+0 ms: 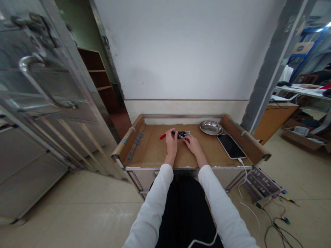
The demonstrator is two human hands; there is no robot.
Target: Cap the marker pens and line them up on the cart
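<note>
My left hand (pixel 171 140) is closed, thumb and fingers pinching a slim black pen-like piece (pixel 173 132) above the cardboard. Facing it, my right hand (pixel 191 142) has its fingertips together at the silvery end of a slim piece (pixel 181 137); whether both hands grip one piece I cannot tell. Just beyond the fingers lie several black sticks with silvery ends (pixel 185 133), side by side, probably pens. A slim red piece (pixel 162 136) rests left of my left hand, partly hidden behind it.
Brown cardboard (pixel 152 151) lines the cart top, with raised sides. At the right stand a shallow metal dish (pixel 211 127) and a phone (pixel 231 146) with a white cable (pixel 245 174). A wall rises behind. On the floor, right, lie an electrical panel (pixel 262 184) and loose wires (pixel 278 225).
</note>
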